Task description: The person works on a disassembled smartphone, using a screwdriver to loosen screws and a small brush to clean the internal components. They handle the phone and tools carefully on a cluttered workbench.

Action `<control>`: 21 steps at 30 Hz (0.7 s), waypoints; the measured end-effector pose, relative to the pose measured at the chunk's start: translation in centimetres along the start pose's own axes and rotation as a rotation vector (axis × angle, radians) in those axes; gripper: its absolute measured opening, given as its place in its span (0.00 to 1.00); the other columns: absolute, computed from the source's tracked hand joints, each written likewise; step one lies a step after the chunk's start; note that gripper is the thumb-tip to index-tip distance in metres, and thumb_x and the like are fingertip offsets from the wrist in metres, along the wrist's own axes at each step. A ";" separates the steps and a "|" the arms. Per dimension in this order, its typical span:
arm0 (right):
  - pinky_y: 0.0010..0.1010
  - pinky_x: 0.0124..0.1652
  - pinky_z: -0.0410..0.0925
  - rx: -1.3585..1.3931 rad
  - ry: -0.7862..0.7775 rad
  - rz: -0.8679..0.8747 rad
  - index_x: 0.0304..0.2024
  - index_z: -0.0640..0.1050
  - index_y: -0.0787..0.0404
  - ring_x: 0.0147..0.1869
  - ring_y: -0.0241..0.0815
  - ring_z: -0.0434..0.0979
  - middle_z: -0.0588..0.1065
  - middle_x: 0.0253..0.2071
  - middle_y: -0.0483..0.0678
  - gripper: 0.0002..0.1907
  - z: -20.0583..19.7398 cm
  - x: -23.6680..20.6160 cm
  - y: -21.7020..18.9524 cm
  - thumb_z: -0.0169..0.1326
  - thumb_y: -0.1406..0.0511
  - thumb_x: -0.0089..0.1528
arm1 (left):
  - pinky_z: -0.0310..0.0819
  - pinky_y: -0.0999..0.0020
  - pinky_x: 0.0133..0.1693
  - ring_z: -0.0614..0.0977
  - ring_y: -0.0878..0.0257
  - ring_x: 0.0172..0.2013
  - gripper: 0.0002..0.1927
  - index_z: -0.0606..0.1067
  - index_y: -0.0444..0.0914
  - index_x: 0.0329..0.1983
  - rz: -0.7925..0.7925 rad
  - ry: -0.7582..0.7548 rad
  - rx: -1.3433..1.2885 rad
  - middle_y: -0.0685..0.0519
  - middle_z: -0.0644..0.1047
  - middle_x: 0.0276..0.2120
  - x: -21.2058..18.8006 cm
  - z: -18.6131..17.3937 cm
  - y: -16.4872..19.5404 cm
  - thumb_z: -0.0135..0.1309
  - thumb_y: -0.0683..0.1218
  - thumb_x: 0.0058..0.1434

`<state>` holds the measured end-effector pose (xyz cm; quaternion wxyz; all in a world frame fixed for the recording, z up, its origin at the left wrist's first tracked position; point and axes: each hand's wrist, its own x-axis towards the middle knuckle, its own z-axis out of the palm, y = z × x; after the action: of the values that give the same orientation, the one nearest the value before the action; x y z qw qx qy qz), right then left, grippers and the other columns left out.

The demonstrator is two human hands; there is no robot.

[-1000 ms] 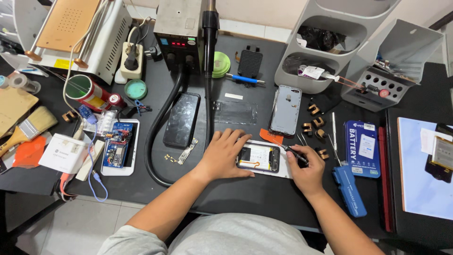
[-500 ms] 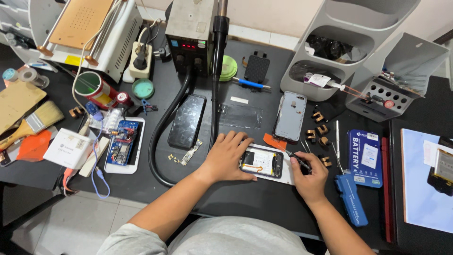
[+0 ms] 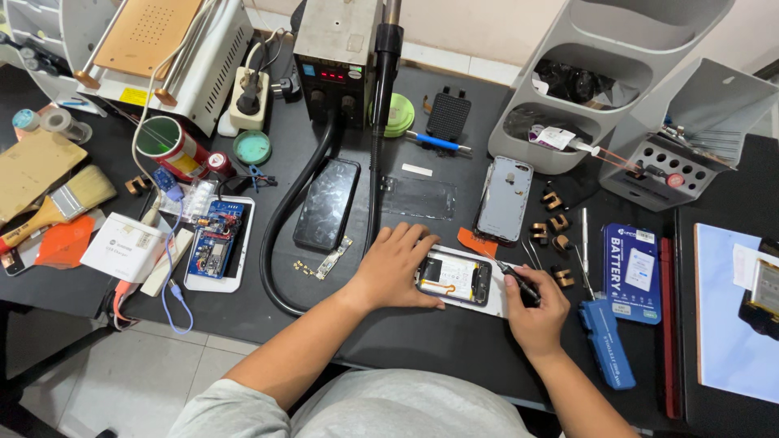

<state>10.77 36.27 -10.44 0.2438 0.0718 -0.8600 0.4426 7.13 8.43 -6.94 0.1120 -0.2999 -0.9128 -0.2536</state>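
1. An opened smartphone [image 3: 454,277], back cover off and its insides facing up, lies flat on the black tabletop [image 3: 422,341] directly in front of the person, long axis running left to right.
2. The left hand [image 3: 395,266] rests palm down on the opened smartphone's left end, fingers spread and pressing it, not curled around it.
3. The right hand [image 3: 535,307] sits just right of the opened smartphone, clenched around a thin dark tool [image 3: 517,281] whose tip points left and up at the phone's right end.
4. Beyond the opened smartphone, a grey phone back cover [image 3: 504,198] stands lengthwise, away from the person; an orange plastic pick [image 3: 475,242] lies between the two.
5. Left of the opened smartphone lies a dark phone screen [image 3: 326,203], also lengthwise away from the person.
6. Right of the opened smartphone are a blue battery box [image 3: 631,261] and a blue screwdriver case [image 3: 604,342].
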 end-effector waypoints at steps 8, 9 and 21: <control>0.26 0.47 0.73 0.089 0.001 0.035 0.45 0.78 0.69 0.45 0.38 0.81 0.80 0.43 0.53 0.10 -0.3 -0.6 0.4 0.62 0.72 0.62 | 0.62 0.57 0.48 0.73 0.51 0.49 0.53 0.74 0.35 0.54 -0.008 -0.020 -0.012 0.48 0.74 0.47 0.1 -0.1 -0.1 0.69 0.73 0.32; 0.25 0.47 0.72 0.103 0.000 0.037 0.45 0.78 0.69 0.45 0.37 0.81 0.80 0.42 0.52 0.10 -0.3 -0.6 0.4 0.62 0.72 0.62 | 0.62 0.57 0.49 0.73 0.51 0.49 0.53 0.74 0.34 0.54 -0.004 -0.019 -0.005 0.48 0.74 0.47 0.1 -0.3 0.0 0.69 0.73 0.33; 0.24 0.43 0.71 0.106 0.004 0.070 0.44 0.78 0.69 0.41 0.36 0.80 0.79 0.40 0.50 0.10 -0.3 -0.5 0.4 0.63 0.71 0.62 | 0.61 0.52 0.58 0.72 0.47 0.55 0.53 0.71 0.29 0.59 0.216 -0.150 0.102 0.41 0.73 0.56 -1.0 -2.8 -1.8 0.59 0.76 0.47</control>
<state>11.22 36.65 -10.83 0.2260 0.0536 -0.8367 0.4961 6.96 5.23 -5.64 0.0851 -0.4085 -0.8928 -0.1700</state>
